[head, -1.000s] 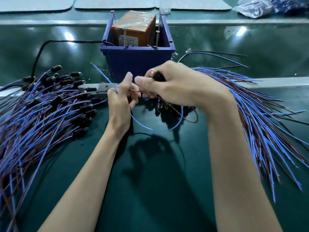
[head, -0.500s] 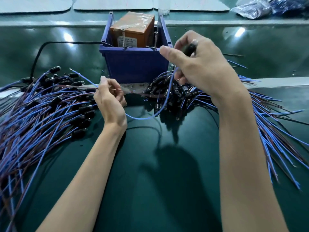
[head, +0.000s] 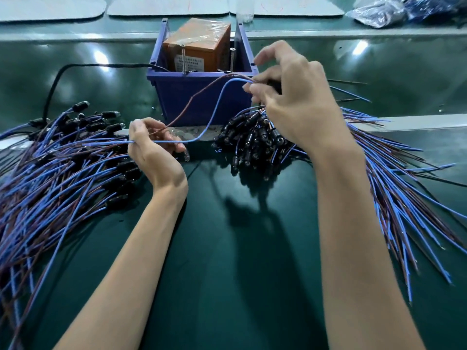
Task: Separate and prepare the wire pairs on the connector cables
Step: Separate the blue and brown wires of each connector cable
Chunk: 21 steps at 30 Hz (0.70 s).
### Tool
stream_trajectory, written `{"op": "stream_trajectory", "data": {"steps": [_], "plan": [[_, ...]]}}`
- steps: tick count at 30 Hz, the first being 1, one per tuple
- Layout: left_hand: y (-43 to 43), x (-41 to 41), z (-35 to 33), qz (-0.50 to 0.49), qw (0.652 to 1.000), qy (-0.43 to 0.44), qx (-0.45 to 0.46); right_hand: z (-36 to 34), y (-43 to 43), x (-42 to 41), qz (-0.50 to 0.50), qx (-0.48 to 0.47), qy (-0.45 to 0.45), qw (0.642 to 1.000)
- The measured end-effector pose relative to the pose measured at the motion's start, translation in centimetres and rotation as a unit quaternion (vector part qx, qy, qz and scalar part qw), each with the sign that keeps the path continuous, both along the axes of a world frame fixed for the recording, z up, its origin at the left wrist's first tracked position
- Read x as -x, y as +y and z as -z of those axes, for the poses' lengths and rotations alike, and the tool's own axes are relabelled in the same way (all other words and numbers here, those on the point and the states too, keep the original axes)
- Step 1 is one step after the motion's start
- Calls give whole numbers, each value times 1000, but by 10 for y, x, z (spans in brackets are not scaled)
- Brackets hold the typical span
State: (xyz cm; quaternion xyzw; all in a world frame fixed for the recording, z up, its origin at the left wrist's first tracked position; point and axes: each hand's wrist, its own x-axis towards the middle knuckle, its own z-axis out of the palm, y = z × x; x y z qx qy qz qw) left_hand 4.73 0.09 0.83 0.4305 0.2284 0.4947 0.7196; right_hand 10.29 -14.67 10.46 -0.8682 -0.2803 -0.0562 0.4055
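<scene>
Cable in hand: one connector cable was held above the desk, in front of the blue bin, with its two wires spread into a fork.
Right grip: the right hand was curled closed round the black connector, which the fingers mostly hid. The forefinger stood raised and free.
Left grip: the left hand was narrow, pinching the brown wire near its end between thumb and forefinger. The blue wire ran under the lower fingers and stuck out to the left.
Piles: a left pile of cables lay fanned just beside the left hand. A right pile lay under the right wrist, connectors clustered and wires trailing right.
Step, as judged: the pair looked parted, with straightening and laying down not yet done.
Risk, pull: tugging the hands further apart could strain the wires where they enter the connector, since all the force would meet there.
Risk, snag: the brown wire arched close to the bin's front rim, where two upright screws stood, and lifting it could catch on them.
Risk, mixing: the right forearm hung over the right pile and could drag cables across, muddling sorted with unsorted.
Risk, slip: the thin brown wire could slide out of a pinch so near its tip.
</scene>
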Motion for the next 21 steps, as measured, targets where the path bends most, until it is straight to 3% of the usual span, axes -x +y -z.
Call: {"op": "stream_trajectory", "data": {"steps": [6, 10, 14, 18, 21], "plan": [[0, 2, 2, 2, 1000, -25, 3, 11, -4, -9, 179, 34, -44, 982], [0, 2, 3, 11, 999, -25, -19, 15, -7, -10, 238, 52, -29, 970], [0, 1, 5, 26, 999, -32, -21, 18, -6, -9, 255, 39, -18, 966], [1, 0, 7, 39, 999, -19, -27, 18, -3, -11, 209, 2, -13, 978], [1, 0, 8, 43, 998, -16, -33, 19, -4, -12, 197, 29, -10, 980]]}}
